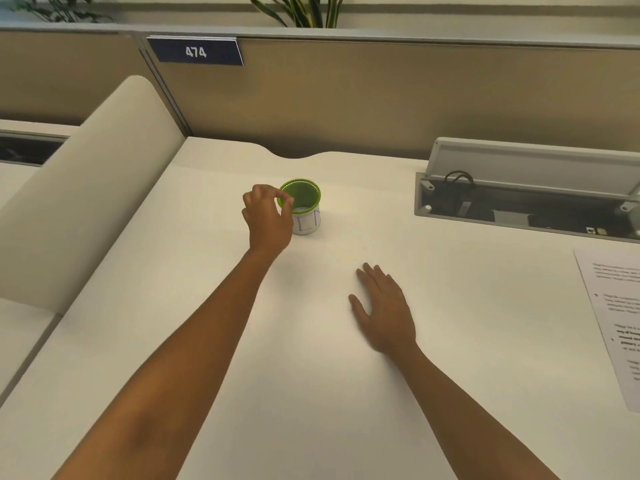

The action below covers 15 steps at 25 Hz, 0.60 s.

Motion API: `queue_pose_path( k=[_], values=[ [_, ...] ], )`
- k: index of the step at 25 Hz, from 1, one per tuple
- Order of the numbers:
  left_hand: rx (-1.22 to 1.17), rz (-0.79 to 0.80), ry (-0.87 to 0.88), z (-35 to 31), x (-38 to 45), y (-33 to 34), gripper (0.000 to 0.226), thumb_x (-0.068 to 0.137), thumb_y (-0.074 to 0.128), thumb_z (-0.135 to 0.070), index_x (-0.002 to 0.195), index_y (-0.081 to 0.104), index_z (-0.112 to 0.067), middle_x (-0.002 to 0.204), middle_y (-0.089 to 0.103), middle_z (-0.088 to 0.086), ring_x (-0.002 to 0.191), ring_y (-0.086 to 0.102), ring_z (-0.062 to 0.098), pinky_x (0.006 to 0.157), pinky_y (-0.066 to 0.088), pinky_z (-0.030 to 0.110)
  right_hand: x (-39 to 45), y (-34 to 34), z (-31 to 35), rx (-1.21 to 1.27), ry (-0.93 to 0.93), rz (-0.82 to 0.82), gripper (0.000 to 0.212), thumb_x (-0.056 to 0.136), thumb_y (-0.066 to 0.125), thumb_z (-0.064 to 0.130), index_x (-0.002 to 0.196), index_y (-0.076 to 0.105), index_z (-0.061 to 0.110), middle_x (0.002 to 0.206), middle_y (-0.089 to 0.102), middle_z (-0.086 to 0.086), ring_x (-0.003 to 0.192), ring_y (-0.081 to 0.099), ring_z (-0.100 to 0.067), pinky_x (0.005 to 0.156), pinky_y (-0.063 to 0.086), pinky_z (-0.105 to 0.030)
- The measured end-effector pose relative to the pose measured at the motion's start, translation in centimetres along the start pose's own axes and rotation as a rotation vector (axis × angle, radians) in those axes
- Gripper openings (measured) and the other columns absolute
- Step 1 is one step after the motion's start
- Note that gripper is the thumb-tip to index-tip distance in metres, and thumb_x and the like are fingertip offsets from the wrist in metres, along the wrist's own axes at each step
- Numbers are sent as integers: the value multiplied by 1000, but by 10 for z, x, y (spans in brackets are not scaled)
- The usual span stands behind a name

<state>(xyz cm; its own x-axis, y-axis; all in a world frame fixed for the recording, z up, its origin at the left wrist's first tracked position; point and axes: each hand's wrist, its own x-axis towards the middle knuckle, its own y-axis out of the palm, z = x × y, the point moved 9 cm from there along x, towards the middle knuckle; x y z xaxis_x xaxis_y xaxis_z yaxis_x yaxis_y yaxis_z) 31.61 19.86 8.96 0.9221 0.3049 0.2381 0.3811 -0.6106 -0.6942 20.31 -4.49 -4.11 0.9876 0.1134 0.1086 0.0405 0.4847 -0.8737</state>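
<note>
A small cup point(304, 209) with a green rim and green inside stands upright on the white desk point(346, 393); its white wall bears blue pen marks. My left hand point(266, 216) is at the cup's left side, thumb and forefinger pinching the near-left part of the rim. My right hand point(384, 306) lies flat on the desk nearer to me, palm down, fingers straight and slightly spread, holding nothing. What is inside the cup cannot be made out.
An open cable hatch point(519, 202) with a raised grey lid is sunk into the desk at the back right. A printed sheet point(616, 317) lies at the right edge. A beige partition point(346, 98) with a "474" label closes the back; a curved divider point(90, 188) stands left.
</note>
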Motion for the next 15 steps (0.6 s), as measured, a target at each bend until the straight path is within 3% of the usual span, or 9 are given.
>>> queue_pose_path(
  k=[4, 11, 15],
  values=[
    [88, 82, -61, 11, 26, 9, 13, 95, 66, -25, 96, 73, -13, 130, 58, 7, 132, 39, 28, 101, 30, 41, -1, -2, 1, 11, -10, -18, 54, 98, 46, 48, 148, 43, 28, 159, 37, 10, 150, 29, -10, 121, -1, -14],
    [27, 125, -120, 15, 38, 6, 12, 87, 76, -30, 92, 76, -19, 122, 64, -3, 131, 38, 25, 89, 23, 32, -2, -4, 3, 17, -21, -35, 53, 98, 47, 46, 147, 44, 27, 158, 39, 10, 150, 30, -10, 122, 5, -17],
    [-102, 120, -121, 8, 26, 5, 19, 92, 70, -31, 97, 72, -13, 122, 64, 4, 128, 44, 26, 99, 33, 37, -2, -4, 3, 27, -26, -42, 53, 97, 48, 46, 147, 46, 25, 157, 40, 8, 149, 32, -12, 122, 8, -19]
  ],
)
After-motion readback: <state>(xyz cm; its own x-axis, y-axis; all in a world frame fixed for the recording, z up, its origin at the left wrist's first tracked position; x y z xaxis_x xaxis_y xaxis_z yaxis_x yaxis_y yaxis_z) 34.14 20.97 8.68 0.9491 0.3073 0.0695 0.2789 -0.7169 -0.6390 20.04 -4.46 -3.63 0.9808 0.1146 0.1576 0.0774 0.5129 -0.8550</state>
